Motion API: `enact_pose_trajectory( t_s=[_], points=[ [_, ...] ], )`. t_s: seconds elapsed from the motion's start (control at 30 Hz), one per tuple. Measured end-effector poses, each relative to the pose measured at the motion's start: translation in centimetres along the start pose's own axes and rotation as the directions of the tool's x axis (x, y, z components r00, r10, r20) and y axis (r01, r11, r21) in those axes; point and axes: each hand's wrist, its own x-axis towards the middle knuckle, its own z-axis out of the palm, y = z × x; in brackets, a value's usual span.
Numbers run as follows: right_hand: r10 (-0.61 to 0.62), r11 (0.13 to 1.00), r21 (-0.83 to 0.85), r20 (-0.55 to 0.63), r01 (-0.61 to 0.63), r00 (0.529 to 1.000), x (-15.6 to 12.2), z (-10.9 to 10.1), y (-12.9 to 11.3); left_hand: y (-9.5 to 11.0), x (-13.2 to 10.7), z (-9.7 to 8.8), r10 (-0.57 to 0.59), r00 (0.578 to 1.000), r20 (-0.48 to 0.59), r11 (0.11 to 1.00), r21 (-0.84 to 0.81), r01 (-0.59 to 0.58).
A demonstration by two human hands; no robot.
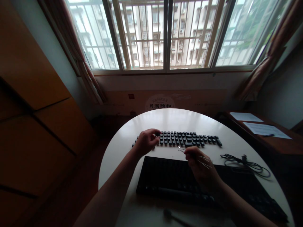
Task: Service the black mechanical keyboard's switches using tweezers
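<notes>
Rows of loose black keycaps (pixel 180 138) stand on the round white table, beyond a black keyboard (pixel 165 176). My left hand (pixel 147 141) is over the left part of the rows, thumb and forefinger curled in around a dark keycap; some keycaps behind the hand are hidden. In my right hand (pixel 199 162) is a thin wire keycap puller (pixel 181 149). Its bent tip points left, just in front of the rows, and its wires stick out behind the fingers. My right hand and forearm cover part of the keyboard below.
A coiled black cable (pixel 246 162) lies on the right of the round table (pixel 113 167). Near its front edge is a blurred dark tool with a handle (pixel 176 218). Papers (pixel 267 130) and a pen (pixel 268 135) lie on a brown side table. A window is beyond.
</notes>
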Motion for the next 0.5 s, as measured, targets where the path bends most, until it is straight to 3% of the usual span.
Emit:
enact_pose_trajectory(
  t_s=[0.17, 0.5],
  points=[
    [-0.050, 0.998, -0.028, 0.015, 0.050, 0.999, 0.1, 0.4, 0.0, -0.9, 0.3, -0.6, -0.009, 0.993, -0.114, 0.999, 0.035, 0.013],
    [-0.063, 0.998, -0.004, 0.061, 0.064, 0.996, -0.1, 0.4, 0.3, -1.7, 0.4, -0.9, -0.017, 0.999, -0.044, 0.985, 0.173, 0.024]
  ],
)
